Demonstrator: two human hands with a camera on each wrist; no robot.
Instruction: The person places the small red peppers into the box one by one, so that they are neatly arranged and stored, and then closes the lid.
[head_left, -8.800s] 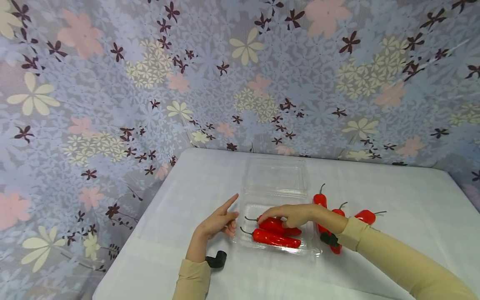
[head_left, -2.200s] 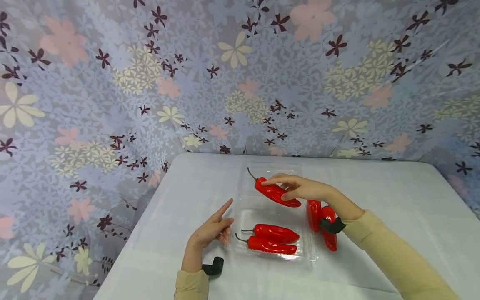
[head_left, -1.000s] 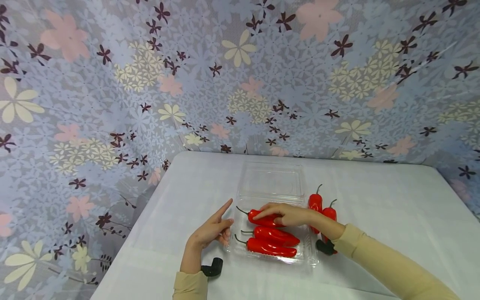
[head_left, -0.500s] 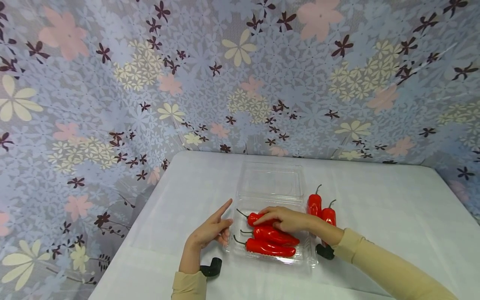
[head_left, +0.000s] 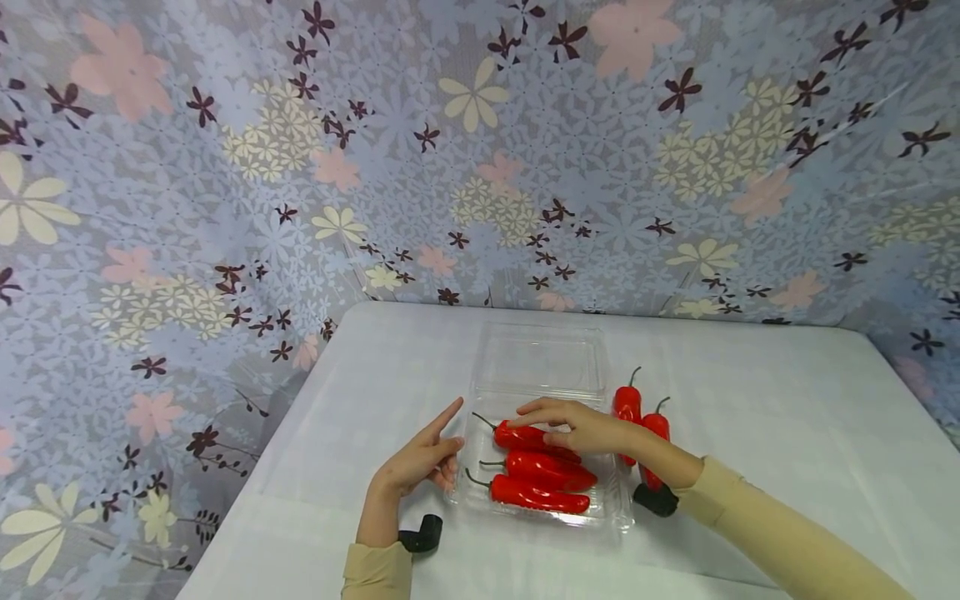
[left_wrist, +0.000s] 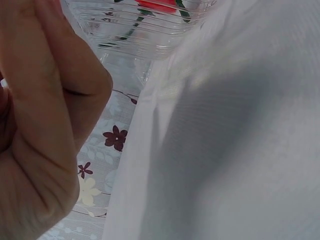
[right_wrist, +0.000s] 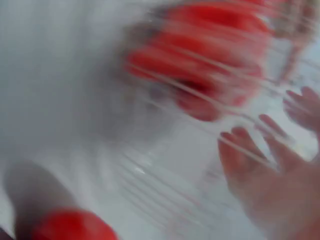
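A clear plastic container (head_left: 551, 521) lies with its lid (head_left: 540, 358) folded back. Three red chili peppers lie side by side in its tray: a far one (head_left: 517, 435), a middle one (head_left: 551, 471) and a near one (head_left: 536, 496). My right hand (head_left: 581, 425) is over the far pepper with fingers spread and loose; in the blurred right wrist view its fingers stand apart, holding nothing. At the container's left edge, my left hand (head_left: 420, 458) points its index finger forward while thumb and curled fingers hold the rim. The left wrist view shows those bent fingers (left_wrist: 75, 85) beside the container wall.
Right of the container, partly under my right forearm, lie two more red peppers, one (head_left: 627, 404) left of the other (head_left: 655, 427). A white cloth covers the table (head_left: 787, 400). Flowered fabric (head_left: 412, 167) rises behind it. Each wrist wears a black camera.
A third pepper has gone from the right-hand group into the tray's far side. My right hand pressed and nudged it there, then lifted slightly off. My left hand has stayed put.
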